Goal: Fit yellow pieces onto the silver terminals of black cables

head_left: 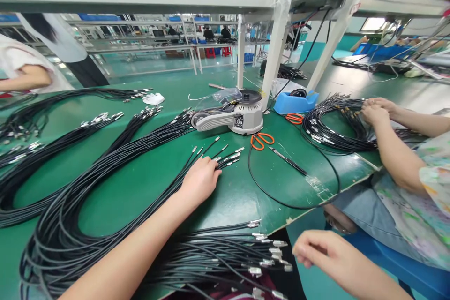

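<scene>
My left hand point(201, 179) lies on the green table point(246, 197), fingers bent down over the metal-tipped ends of a black cable bundle point(225, 157). That bundle sweeps back to the left in long loops point(87, 206). My right hand point(316, 251) hovers off the table's front edge, fingers loosely curled, nothing visible in it. It is just right of a second bunch of black cables with silver connectors point(260, 255) lying over the near edge.
A grey tape dispenser point(232, 115) stands mid-table, orange scissors point(262, 140) and a thin tool point(288, 161) beside it. A person at right handles a coiled cable bundle point(337, 126). A blue tray point(295, 102) sits behind. Another person's arm point(24, 77) is at far left.
</scene>
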The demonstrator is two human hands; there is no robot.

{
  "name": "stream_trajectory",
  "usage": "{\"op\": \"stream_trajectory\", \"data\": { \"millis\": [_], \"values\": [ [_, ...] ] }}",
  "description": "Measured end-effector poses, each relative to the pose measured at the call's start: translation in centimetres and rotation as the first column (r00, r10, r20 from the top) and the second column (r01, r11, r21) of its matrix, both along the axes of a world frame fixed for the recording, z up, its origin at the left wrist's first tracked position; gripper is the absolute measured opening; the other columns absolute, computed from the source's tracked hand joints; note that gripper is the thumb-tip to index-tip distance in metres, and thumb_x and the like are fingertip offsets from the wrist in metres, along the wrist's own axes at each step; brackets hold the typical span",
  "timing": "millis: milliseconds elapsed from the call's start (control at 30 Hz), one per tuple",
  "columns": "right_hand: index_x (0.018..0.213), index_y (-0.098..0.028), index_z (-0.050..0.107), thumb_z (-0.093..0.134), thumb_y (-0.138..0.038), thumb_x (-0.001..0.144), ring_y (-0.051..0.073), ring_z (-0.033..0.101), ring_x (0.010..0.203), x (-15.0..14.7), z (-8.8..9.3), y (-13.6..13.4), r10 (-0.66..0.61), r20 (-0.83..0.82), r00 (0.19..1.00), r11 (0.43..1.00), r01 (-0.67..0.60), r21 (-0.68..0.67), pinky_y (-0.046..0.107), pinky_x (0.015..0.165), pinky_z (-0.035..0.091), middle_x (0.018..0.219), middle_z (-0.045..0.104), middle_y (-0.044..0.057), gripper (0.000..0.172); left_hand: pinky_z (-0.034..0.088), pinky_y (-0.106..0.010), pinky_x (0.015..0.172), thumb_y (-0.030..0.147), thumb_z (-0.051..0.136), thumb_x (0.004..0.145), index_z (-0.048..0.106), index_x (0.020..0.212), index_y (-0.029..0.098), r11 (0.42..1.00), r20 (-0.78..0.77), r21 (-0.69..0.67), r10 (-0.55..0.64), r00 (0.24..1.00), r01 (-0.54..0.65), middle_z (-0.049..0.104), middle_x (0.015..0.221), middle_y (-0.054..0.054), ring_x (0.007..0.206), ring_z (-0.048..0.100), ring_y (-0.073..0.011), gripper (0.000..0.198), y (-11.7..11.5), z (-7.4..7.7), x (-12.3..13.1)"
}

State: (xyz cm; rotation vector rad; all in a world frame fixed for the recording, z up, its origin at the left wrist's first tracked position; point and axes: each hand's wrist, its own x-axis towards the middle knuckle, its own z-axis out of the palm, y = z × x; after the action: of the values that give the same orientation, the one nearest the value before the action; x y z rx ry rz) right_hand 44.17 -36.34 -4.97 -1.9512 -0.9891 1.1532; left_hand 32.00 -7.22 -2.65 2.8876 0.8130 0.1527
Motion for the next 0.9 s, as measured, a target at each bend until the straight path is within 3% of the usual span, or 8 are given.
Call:
{"op": "stream_trajectory", "data": {
  "millis": [100,233,333,433,500,600,733,900],
  "values": [
    [0.084,-0.018,0.066,0.045,-0.043,0.09,0.019,0.061,0.081,1.4,0.2,0.4,-0.111,0.01,0.994,0.99,0.11,0.085,0.029,0.074,0.046,0.082,0.067,0.005,0.034,0.044,-0.038,0.082,0.016,0.051,0.082,0.065,0.079,0.013,0.999,-0.025,0.023,0.037,0.999,-0.037,0.063,0.085,-0.013,0.093,0.059,-0.028,0.015,1.6,-0.7,1.2],
    [0.086,-0.017,0.068,0.049,-0.045,0.088,0.019,0.062,0.076,2.1,0.5,2.3,-0.149,-0.075,0.986,0.969,0.16,0.187,0.032,0.073,0.048,0.08,0.068,0.006,0.034,0.046,-0.032,0.075,0.017,0.046,0.084,0.064,0.075,0.016,1.0,-0.016,0.009,0.027,1.0,-0.027,0.065,0.08,-0.008,0.083,0.062,-0.0225,0.02,1.5,0.0,1.1],
    [0.087,-0.017,0.069,0.056,-0.044,0.084,0.018,0.063,0.072,2.5,0.3,5.3,-0.194,-0.19,0.963,0.927,0.243,0.285,0.033,0.07,0.05,0.078,0.069,0.007,0.03,0.047,-0.028,0.071,0.017,0.042,0.085,0.062,0.093,0.019,1.0,0.022,0.001,0.007,1.0,-0.007,0.068,0.083,-0.005,0.079,0.063,-0.0191,0.022,0.9,0.6,0.7],
    [0.09,-0.015,0.069,0.065,-0.042,0.077,0.017,0.064,0.07,3.2,-0.1,9.4,-0.316,-0.333,0.888,0.838,0.426,0.341,0.032,0.069,0.052,0.078,0.07,0.007,0.031,0.047,-0.033,0.078,0.012,0.038,0.085,0.054,0.116,0.016,0.999,0.067,0.035,0.002,0.998,-0.004,0.069,0.096,-0.009,0.088,0.064,-0.022,0.035,0.4,0.4,0.6],
    [0.09,-0.014,0.07,0.071,-0.038,0.071,0.016,0.064,0.071,3.7,-0.3,12.3,-0.376,-0.401,0.836,0.783,0.517,0.345,0.03,0.065,0.053,0.079,0.07,0.007,0.03,0.046,-0.037,0.085,0.009,0.036,0.085,0.051,0.123,0.013,0.998,0.088,0.068,-0.005,0.996,-0.001,0.067,0.104,-0.013,0.097,0.062,-0.0249,0.041,0.2,0.1,0.6],
    [0.091,-0.015,0.069,0.071,-0.036,0.07,0.015,0.062,0.069,4.2,-0.1,15.7,-0.408,-0.442,0.799,0.755,0.567,0.33,0.025,0.057,0.052,0.082,0.069,0.008,0.03,0.046,-0.038,0.089,0.008,0.035,0.085,0.05,0.124,0.013,0.997,0.181,0.079,-0.035,0.983,0.021,0.066,0.109,-0.013,0.102,0.06,-0.0248,0.042,-0.1,-0.3,0.3],
    [0.082,-0.014,0.068,0.071,-0.038,0.07,0.011,0.06,0.063,4.6,0.2,17.6,-0.379,-0.495,0.782,0.75,0.573,0.331,0.022,0.053,0.05,0.077,0.067,0.006,0.027,0.049,-0.033,0.086,0.011,0.036,0.086,0.054,0.119,0.018,0.996,0.366,-0.031,-0.07,0.928,0.087,0.066,0.108,-0.008,0.098,0.062,-0.0193,0.038,-0.9,-0.1,-0.7],
    [0.076,-0.015,0.065,0.075,-0.037,0.065,0.008,0.055,0.059,4.2,1.1,16.6,-0.338,-0.538,0.772,0.713,0.583,0.388,0.019,0.055,0.046,0.069,0.061,-0.001,0.026,0.051,-0.031,0.079,0.019,0.044,0.085,0.058,0.114,0.019,0.951,0.425,-0.272,-0.019,0.905,0.148,0.068,0.093,-0.004,0.084,0.063,-0.0169,0.033,-2.8,1.3,-0.2]
  ]
}}
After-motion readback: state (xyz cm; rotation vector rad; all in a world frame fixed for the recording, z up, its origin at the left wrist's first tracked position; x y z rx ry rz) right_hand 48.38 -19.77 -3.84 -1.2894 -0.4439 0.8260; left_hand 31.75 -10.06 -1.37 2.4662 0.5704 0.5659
